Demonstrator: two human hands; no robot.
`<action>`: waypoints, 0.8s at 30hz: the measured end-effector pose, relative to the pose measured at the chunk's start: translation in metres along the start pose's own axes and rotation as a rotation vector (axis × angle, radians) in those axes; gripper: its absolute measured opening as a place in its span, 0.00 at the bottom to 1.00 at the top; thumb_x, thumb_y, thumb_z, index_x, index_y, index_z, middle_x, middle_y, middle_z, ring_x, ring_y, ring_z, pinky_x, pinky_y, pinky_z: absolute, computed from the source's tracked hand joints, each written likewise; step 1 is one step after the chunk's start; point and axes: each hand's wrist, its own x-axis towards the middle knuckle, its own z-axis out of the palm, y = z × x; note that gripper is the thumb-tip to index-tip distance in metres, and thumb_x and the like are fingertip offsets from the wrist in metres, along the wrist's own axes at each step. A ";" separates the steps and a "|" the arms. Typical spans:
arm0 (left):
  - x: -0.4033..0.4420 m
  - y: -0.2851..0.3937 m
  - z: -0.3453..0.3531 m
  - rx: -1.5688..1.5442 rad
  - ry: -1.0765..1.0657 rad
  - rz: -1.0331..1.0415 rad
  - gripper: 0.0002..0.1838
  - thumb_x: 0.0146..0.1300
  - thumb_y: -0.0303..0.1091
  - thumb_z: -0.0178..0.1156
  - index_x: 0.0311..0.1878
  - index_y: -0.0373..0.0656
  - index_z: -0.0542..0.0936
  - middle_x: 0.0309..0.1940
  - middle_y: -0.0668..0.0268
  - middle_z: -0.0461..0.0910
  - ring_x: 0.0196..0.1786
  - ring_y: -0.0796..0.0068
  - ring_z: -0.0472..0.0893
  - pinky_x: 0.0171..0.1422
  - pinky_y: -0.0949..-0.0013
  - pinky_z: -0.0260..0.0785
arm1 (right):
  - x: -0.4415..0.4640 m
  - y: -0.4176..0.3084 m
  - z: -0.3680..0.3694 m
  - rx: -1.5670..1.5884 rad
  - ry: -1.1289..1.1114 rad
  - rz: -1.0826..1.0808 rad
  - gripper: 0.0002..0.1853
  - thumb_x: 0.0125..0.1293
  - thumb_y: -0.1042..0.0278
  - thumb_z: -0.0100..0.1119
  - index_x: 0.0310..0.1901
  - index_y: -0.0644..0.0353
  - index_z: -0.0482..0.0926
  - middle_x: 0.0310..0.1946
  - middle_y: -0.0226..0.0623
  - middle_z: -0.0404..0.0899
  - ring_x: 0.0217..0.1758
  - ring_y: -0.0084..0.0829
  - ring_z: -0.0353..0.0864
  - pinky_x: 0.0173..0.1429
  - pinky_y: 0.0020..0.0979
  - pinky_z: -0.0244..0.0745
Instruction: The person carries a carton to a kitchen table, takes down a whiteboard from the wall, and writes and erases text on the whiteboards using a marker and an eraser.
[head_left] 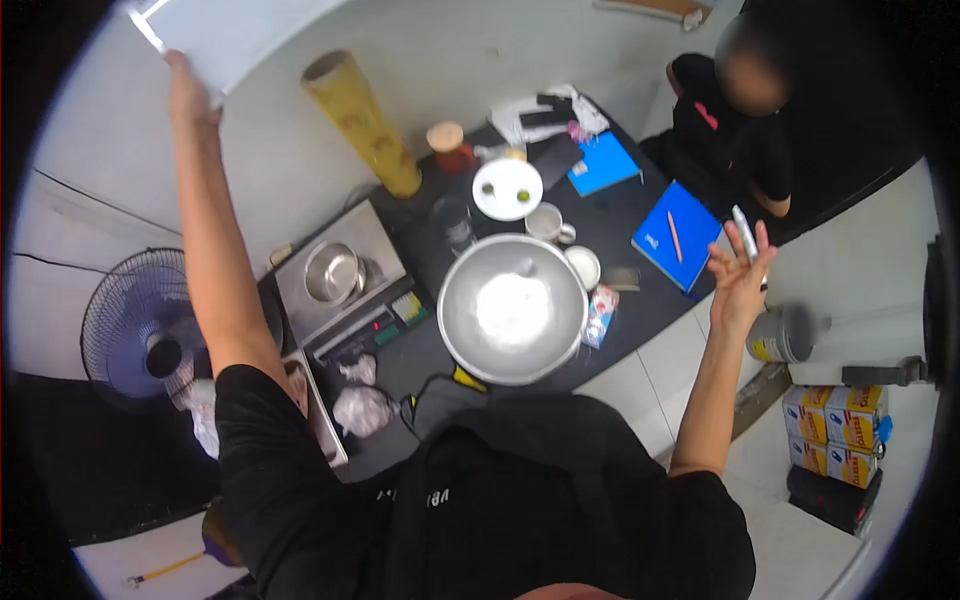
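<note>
Clasping a white panel [235, 42] by its edge in the left grip [190, 95], at upper left; with a metal bowl [468, 320] on the table [620, 230] between; pinching a white marker [743, 228] in the right grip [740, 275], beside a blue notebook [655, 242].

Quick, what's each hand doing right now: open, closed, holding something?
Left hand: raised at the edge of a white panel; whether it grips cannot be told.
Right hand: holding a white marker.

Kitchen-like workroom, with scale [374, 233], metal bowl [468, 312].
</note>
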 end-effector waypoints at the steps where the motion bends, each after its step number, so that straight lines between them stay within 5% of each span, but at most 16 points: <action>1: -0.008 0.010 0.000 0.019 0.014 0.046 0.32 0.74 0.55 0.34 0.67 0.35 0.62 0.62 0.55 0.69 0.62 0.59 0.73 0.66 0.59 0.66 | 0.002 -0.001 0.001 -0.018 0.014 -0.044 0.33 0.74 0.43 0.36 0.69 0.62 0.56 0.53 0.52 0.75 0.43 0.35 0.84 0.41 0.28 0.79; 8: -0.020 0.037 -0.088 0.034 0.100 0.070 0.21 0.75 0.47 0.38 0.63 0.45 0.66 0.57 0.61 0.73 0.56 0.64 0.76 0.58 0.58 0.72 | 0.003 -0.020 0.001 -0.136 -0.025 -0.211 0.28 0.75 0.49 0.39 0.65 0.65 0.57 0.55 0.55 0.73 0.53 0.47 0.80 0.57 0.38 0.76; 12: -0.149 0.085 -0.068 0.144 0.245 0.008 0.28 0.75 0.53 0.34 0.68 0.43 0.62 0.65 0.59 0.66 0.66 0.62 0.68 0.65 0.55 0.66 | -0.007 -0.034 0.011 -0.229 0.049 -0.263 0.29 0.75 0.46 0.33 0.64 0.65 0.57 0.51 0.59 0.76 0.54 0.48 0.80 0.58 0.39 0.74; 14: -0.187 0.069 -0.107 0.118 0.112 0.050 0.35 0.74 0.57 0.34 0.70 0.38 0.57 0.69 0.56 0.62 0.67 0.59 0.66 0.69 0.56 0.60 | -0.013 -0.040 0.006 -0.229 0.088 -0.280 0.29 0.76 0.46 0.32 0.64 0.66 0.57 0.51 0.60 0.76 0.54 0.48 0.80 0.58 0.39 0.74; 18: -0.306 0.042 -0.151 0.024 0.279 -0.389 0.40 0.71 0.62 0.38 0.69 0.33 0.60 0.67 0.56 0.64 0.67 0.62 0.67 0.71 0.65 0.58 | -0.036 -0.058 -0.003 -0.221 0.166 -0.310 0.28 0.76 0.47 0.31 0.62 0.66 0.58 0.51 0.60 0.76 0.55 0.47 0.80 0.59 0.39 0.74; 19: -0.337 0.043 -0.151 0.107 0.301 -0.512 0.40 0.70 0.62 0.38 0.69 0.32 0.59 0.68 0.56 0.64 0.67 0.62 0.67 0.71 0.65 0.58 | -0.043 -0.060 -0.008 -0.157 0.174 -0.309 0.26 0.76 0.49 0.37 0.62 0.64 0.59 0.51 0.57 0.77 0.53 0.45 0.80 0.59 0.38 0.73; 21: -0.400 0.009 -0.184 -0.164 0.123 -0.659 0.42 0.69 0.64 0.38 0.69 0.32 0.59 0.67 0.55 0.65 0.67 0.62 0.67 0.71 0.64 0.57 | -0.052 -0.061 -0.021 -0.224 0.166 -0.254 0.25 0.75 0.50 0.41 0.62 0.63 0.61 0.51 0.54 0.77 0.53 0.43 0.81 0.59 0.37 0.73; 24: -0.486 -0.014 -0.208 0.043 -0.038 -0.937 0.43 0.69 0.65 0.37 0.69 0.31 0.59 0.65 0.54 0.66 0.65 0.61 0.69 0.69 0.64 0.61 | -0.067 -0.033 -0.041 -0.387 0.060 -0.068 0.26 0.71 0.48 0.49 0.62 0.58 0.66 0.50 0.46 0.79 0.47 0.35 0.82 0.53 0.32 0.75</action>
